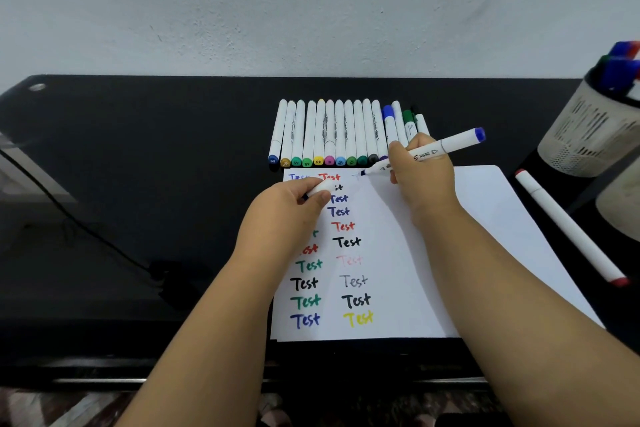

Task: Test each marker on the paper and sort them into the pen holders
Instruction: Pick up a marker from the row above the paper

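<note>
The right hand (420,166) pinches a blue-ended marker (429,151), its nib touching the paper (433,253) just left of the fingers, at the top of a third column — testing is the step in hand. The left hand (291,204) curls round a white cap (320,188), probably this marker's, and rests on the sheet over the two columns of "Test" words.

Next, I judge, the word wants finishing, then the cap must be brought from the left hand onto the nib before the marker goes to a mesh pen holder (588,128) far to the right of the right hand, where blue and red caps already show. A second holder (621,204) sits nearer, mostly cut off.

Beyond both hands lies a row of untested markers (332,132); a red-ended marker (568,225) lies loose to the right. The worktop (138,149) is black — a cable (86,229) crosses it left of the left hand, and a pale wall (311,3) stands behind.
</note>
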`<state>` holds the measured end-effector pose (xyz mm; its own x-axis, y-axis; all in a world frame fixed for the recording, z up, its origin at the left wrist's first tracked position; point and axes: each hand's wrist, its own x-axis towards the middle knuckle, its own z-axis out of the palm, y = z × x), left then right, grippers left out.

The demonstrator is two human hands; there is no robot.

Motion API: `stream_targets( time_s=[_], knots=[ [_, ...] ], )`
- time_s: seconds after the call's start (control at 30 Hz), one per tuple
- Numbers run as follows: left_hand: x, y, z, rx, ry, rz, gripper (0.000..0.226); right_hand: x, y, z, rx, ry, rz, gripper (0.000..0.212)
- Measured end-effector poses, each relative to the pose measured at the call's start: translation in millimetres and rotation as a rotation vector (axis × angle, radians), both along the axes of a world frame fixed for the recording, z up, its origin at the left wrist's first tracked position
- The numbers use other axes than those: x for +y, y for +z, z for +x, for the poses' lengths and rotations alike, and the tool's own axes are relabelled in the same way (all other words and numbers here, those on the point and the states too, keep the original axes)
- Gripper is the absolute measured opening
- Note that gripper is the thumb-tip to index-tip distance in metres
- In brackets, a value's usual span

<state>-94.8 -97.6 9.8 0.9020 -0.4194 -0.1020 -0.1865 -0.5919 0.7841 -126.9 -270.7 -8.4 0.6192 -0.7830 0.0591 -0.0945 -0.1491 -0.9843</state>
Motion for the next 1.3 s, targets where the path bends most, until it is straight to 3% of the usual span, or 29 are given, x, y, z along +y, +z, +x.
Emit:
stream_targets(
  time_s=[1.13, 1.3],
  knots=[
    [1.5, -2.1, -0.9, 0.001, 0.002, -0.014, 0.037, -1.4, -1.4, 1.2, -0.005, -0.064, -0.051, 0.032],
    [2.3, -3.3, 0.2, 0.000, 0.004, 0.006, 0.038, -4.3, 0.1, 0.2, -0.038, -0.112, 0.026, 0.033]
  ],
)
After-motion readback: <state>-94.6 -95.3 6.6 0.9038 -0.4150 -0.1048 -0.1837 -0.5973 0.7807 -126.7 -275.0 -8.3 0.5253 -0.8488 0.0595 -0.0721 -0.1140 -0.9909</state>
